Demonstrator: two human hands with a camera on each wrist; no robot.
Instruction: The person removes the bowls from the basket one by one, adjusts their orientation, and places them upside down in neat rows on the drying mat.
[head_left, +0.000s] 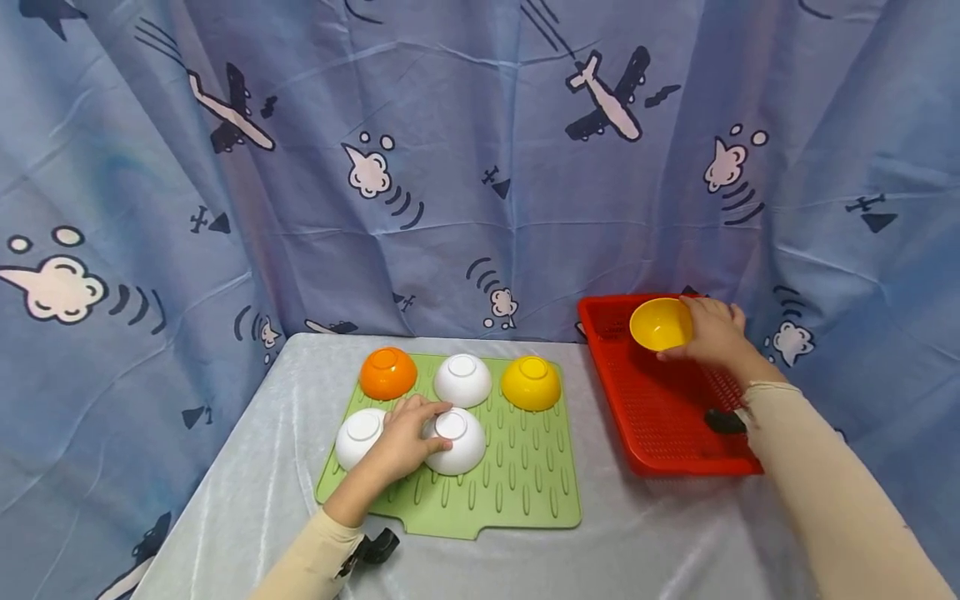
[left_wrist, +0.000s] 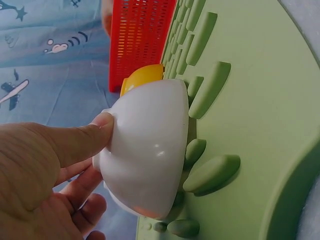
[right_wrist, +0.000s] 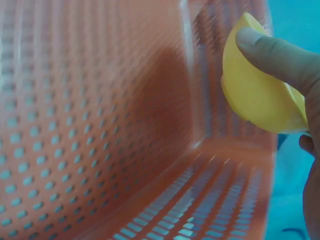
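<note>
Pinching yellow bowl (head_left: 660, 324), right hand (head_left: 716, 333)

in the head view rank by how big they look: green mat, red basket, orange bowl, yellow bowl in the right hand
1. green mat
2. red basket
3. orange bowl and held yellow bowl: look alike, no ranking.

Both arms wear long cream sleeves (head_left: 825, 483), each with a small black wrist-mounted device (head_left: 724, 421).
</note>
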